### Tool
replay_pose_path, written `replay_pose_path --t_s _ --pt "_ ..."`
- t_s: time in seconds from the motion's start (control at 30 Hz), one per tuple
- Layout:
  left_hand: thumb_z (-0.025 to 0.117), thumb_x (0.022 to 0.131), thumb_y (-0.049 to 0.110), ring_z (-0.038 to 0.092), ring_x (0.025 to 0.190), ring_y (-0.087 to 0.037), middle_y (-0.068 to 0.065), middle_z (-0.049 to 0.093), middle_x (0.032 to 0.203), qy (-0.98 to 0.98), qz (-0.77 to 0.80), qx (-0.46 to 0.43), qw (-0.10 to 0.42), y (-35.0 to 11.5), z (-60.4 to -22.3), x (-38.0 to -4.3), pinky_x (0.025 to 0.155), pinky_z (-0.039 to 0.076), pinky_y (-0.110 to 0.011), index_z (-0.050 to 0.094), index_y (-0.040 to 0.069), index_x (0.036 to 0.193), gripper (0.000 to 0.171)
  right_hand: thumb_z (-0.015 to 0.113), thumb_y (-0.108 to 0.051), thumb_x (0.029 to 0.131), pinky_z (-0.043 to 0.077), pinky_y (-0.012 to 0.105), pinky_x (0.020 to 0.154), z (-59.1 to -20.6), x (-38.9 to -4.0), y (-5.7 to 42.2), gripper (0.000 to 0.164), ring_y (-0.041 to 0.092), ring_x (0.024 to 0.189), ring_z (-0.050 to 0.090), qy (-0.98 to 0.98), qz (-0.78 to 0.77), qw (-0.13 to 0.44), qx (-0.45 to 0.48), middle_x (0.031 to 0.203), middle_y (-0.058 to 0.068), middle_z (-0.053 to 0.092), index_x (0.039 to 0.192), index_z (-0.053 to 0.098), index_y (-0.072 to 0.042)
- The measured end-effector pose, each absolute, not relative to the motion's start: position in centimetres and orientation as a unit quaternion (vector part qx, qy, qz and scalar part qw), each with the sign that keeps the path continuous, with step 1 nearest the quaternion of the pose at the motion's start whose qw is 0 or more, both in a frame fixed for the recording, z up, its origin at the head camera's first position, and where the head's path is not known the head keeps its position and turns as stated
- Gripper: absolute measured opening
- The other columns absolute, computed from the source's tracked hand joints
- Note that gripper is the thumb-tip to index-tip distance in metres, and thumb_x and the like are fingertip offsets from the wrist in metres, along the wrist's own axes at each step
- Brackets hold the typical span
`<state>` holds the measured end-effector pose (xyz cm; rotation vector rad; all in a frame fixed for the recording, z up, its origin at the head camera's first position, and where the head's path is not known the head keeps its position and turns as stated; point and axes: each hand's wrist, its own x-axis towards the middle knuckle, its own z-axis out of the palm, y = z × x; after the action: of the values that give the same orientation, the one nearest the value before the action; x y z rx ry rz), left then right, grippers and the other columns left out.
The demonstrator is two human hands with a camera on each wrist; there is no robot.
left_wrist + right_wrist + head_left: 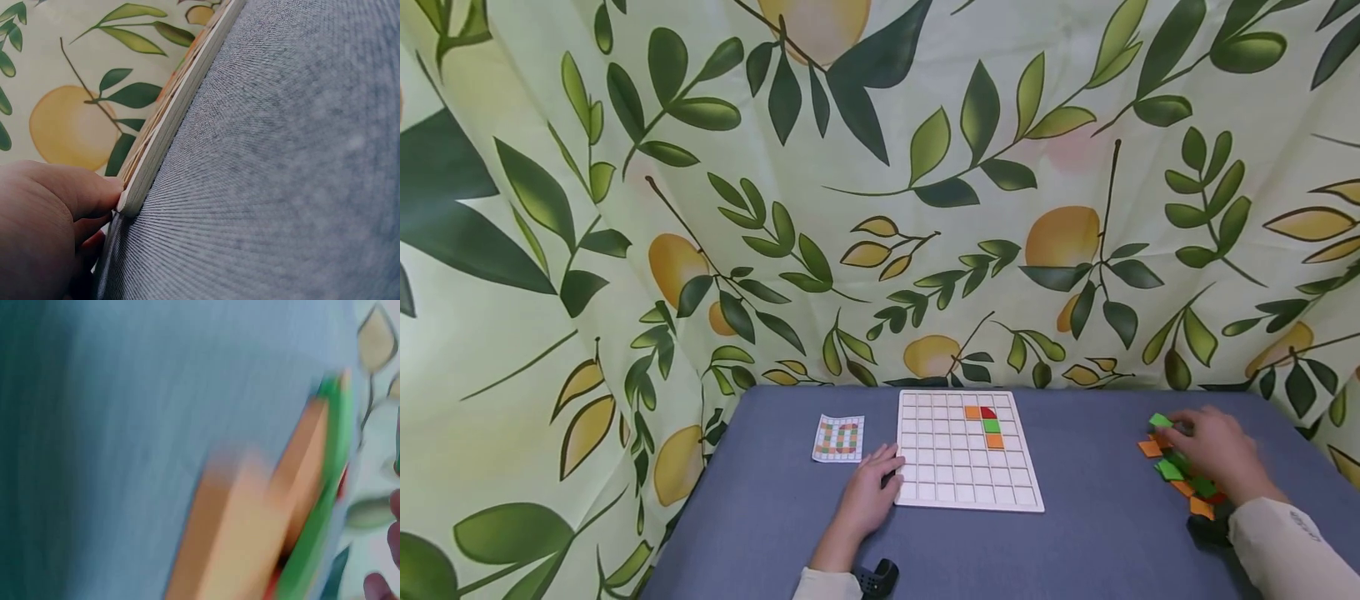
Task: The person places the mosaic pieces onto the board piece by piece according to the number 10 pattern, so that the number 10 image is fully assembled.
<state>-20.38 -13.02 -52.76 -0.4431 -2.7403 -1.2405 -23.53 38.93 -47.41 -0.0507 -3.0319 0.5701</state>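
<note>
In the head view, my left hand (867, 493) rests at the left edge of a white grid board (940, 467), its fingertips right at the rim. The left wrist view shows a digit touching the corner of the board's edge (153, 159). On the grid sit two orange tiles (994, 441), a red rounded tile (988, 413) and a green tile (992, 426). At the far right, my right hand (1213, 450) pinches a green tile (1159, 420) over a loose pile of orange, green and red tiles (1168, 470).
Left of the board lies a small card (838, 439) printed with a coloured grid pattern. A grey-blue cloth (1097, 500) covers the table. Behind it hangs a leaf-and-fruit patterned curtain (820, 333). Blurred orange tiles (231, 531) stand close in the right wrist view.
</note>
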Motion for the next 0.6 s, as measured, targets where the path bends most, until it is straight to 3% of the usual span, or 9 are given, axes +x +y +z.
replay_pose_path --t_s 0.13,0.23,0.47,0.6 --pt "0.062 0.093 0.009 0.046 0.137 -0.033 -0.01 0.057 0.141 -0.901 -0.408 -0.14 0.046 -13.0 -52.8 -20.5 0.117 0.03 -0.054 0.068 0.002 0.122 0.03 0.071 -0.029 0.09 0.049 0.05 0.066 -47.2 -24.1 34.9 0.041 0.037 0.086 0.057 -0.975 0.202 0.075 0.059 0.096 0.022 0.06 0.108 0.068 0.007" --pt "0.062 0.093 0.009 0.046 0.137 -0.033 -0.01 0.057 0.141 -0.902 -0.407 -0.139 0.046 -13.0 -52.8 -20.5 0.117 0.031 -0.054 0.069 0.002 0.122 0.03 0.074 -0.026 0.086 0.052 0.047 0.068 -47.0 -24.6 31.3 0.034 0.032 0.085 0.059 -0.969 0.211 0.08 0.1 0.096 0.017 0.061 0.103 0.072 0.003" --pt "0.062 0.093 0.009 0.046 0.138 -0.031 -0.01 0.057 0.142 -0.901 -0.411 -0.135 0.043 -13.0 -52.6 -20.5 0.118 0.03 -0.053 0.068 0.003 0.122 0.03 0.077 -0.024 0.083 0.044 0.031 0.062 -47.3 -25.1 23.7 0.025 0.018 0.08 0.052 -0.959 0.245 0.037 0.137 0.092 0.004 0.059 0.102 0.074 -0.007" --pt "0.063 0.093 0.009 0.046 0.138 -0.032 -0.011 0.057 0.142 -0.9 -0.411 -0.138 0.042 -13.0 -52.6 -20.4 0.118 0.03 -0.054 0.069 0.002 0.122 0.03 0.076 -0.022 0.084 0.041 0.028 0.062 -48.3 -25.0 21.0 0.025 0.017 0.08 0.05 -0.948 0.286 0.013 0.137 0.094 0.002 0.058 0.104 0.074 -0.008"
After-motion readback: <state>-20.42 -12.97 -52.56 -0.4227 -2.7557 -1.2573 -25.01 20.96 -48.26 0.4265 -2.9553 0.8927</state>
